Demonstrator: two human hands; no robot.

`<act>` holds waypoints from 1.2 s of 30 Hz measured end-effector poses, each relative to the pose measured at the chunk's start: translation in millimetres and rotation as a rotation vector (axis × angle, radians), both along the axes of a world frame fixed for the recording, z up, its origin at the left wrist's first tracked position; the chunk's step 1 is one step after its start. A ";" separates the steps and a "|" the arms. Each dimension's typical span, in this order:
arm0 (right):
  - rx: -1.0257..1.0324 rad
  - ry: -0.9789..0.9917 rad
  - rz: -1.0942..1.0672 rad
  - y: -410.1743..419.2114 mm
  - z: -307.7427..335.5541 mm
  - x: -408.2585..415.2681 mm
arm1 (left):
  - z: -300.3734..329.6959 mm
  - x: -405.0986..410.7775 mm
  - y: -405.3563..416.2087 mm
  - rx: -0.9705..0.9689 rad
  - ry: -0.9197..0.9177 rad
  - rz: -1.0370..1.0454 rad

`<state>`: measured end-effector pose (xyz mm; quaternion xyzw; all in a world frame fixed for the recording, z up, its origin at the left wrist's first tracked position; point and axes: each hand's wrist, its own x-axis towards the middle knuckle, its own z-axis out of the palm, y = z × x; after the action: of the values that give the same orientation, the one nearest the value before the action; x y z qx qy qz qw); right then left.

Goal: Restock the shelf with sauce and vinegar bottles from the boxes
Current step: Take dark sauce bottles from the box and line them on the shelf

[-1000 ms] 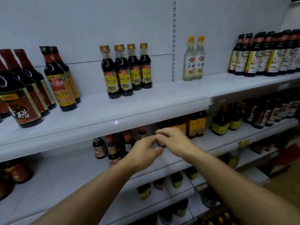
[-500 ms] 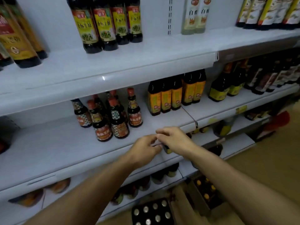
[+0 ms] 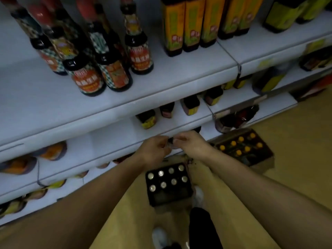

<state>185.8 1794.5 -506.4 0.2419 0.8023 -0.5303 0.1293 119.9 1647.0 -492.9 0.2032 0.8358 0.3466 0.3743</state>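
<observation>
Both hands, left and right, meet fingertip to fingertip with curled fingers before the shelf edge, what their grip holds too blurred to tell, above a box of silver-capped bottles on the floor.

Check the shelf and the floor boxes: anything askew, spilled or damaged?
Nothing stands out. The dark bottles with orange checked labels stand upright on the white shelf. The black box of silver-capped bottles sits on the floor; two slots look empty. The frame is blurred, so small damage would not show.
</observation>
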 end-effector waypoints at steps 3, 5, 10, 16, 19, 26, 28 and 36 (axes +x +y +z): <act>-0.005 -0.075 0.004 -2.0 -44.4 2.7 | -37.7 -0.2 -2.4 0.014 -0.030 0.007; -0.010 -0.113 0.000 -2.2 -78.6 6.2 | -60.8 2.2 -4.7 -0.022 -0.061 0.008; 0.056 -0.187 0.062 -2.2 -135.4 16.2 | -121.6 6.3 -3.1 -0.051 -0.130 0.011; 0.065 -0.291 0.139 -1.6 -222.6 38.0 | -201.6 19.3 -4.8 -0.162 -0.218 0.012; 0.139 -0.384 0.182 -1.9 -262.3 46.3 | -239.1 25.6 -4.5 -0.191 -0.282 0.028; 0.303 -0.433 0.248 -2.1 -362.0 61.8 | -316.2 37.3 -5.7 -0.259 -0.350 0.027; 0.361 -0.416 0.302 -1.0 -385.3 62.8 | -337.1 40.5 -6.0 -0.261 -0.371 0.016; 0.683 -0.347 0.687 -5.9 -452.9 52.4 | -388.5 48.2 -9.0 -0.273 -0.422 0.067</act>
<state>238.2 1788.6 -959.3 0.0772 0.9297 -0.1169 0.3407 168.1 1638.0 -881.4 0.0460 0.7844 0.2778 0.5527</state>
